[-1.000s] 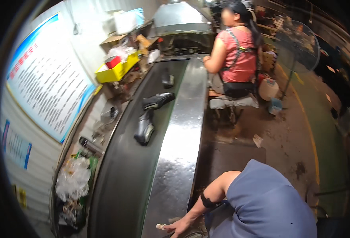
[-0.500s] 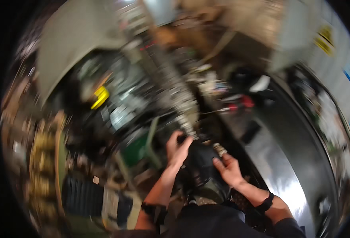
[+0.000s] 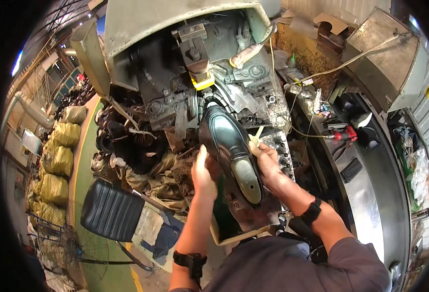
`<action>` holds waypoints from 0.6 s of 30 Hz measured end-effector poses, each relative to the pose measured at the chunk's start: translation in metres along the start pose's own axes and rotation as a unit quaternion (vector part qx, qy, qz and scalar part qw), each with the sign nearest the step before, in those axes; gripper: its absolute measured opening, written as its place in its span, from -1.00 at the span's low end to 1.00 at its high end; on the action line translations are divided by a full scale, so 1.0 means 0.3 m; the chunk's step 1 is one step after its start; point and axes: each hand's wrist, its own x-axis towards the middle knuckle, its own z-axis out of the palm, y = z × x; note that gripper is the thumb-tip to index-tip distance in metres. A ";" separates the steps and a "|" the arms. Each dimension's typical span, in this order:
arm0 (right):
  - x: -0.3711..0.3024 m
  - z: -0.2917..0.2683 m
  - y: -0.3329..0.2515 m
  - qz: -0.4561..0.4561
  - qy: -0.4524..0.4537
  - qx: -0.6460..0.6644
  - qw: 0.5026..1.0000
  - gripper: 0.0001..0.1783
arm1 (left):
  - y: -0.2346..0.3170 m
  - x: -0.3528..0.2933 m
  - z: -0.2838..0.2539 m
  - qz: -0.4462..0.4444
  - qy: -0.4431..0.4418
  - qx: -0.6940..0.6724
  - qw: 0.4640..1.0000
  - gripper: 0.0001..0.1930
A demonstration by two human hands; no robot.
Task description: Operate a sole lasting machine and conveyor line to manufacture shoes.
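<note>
A black leather shoe (image 3: pixel 220 130) sits on a pale shoe last (image 3: pixel 247 180), its toe pointing away from me into a heavy metal machine (image 3: pixel 195 53). The heel end of the last is closest to me. My left hand (image 3: pixel 203 177) is against the shoe's left side, with the thumb up and the other fingers partly hidden beside or under the shoe. On the right side, my right hand (image 3: pixel 269 165) closes around a small pale yellow piece (image 3: pixel 256 135) that sticks out past the fingertips, close against the shoe. I cannot make out what kind of piece it is.
Right of me runs a metal-topped bench (image 3: pixel 360 194) with a red-handled tool (image 3: pixel 344 134) and a dark phone-like slab (image 3: pixel 351 169). A black padded chair (image 3: pixel 112 209) stands at left, with stacked yellow sacks (image 3: pixel 56 160) farther off. A large metal box (image 3: pixel 382 58) stands behind the bench.
My view has swung and steadied from a blur, now facing the machine squarely. Both hands stay at the shoe's sides, and its toe now reaches in among the machine's parts.
</note>
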 end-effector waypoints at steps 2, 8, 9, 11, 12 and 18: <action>0.067 0.032 0.035 -0.011 -0.001 0.055 0.998 -0.82 | -0.025 -0.005 0.040 -0.006 -0.025 -0.106 0.994 -0.62; 0.159 0.082 0.076 0.008 -0.003 0.037 0.999 -0.77 | -0.081 0.124 -0.001 -0.036 0.068 -0.105 0.991 -0.63; 0.182 0.077 0.079 0.011 0.003 0.042 0.999 -0.78 | -0.086 0.146 0.006 -0.036 0.069 -0.108 0.991 -0.63; 0.228 0.060 0.102 0.014 0.011 0.039 0.999 -0.78 | -0.075 0.173 0.022 -0.040 0.091 -0.076 0.992 -0.70; 0.250 0.050 0.115 0.007 0.023 0.046 0.999 -0.77 | -0.077 0.191 0.019 -0.043 0.092 -0.076 0.992 -0.70; 0.314 0.079 0.123 0.004 0.060 0.039 0.997 -0.76 | -0.059 0.270 0.020 -0.049 0.109 -0.100 0.988 -0.70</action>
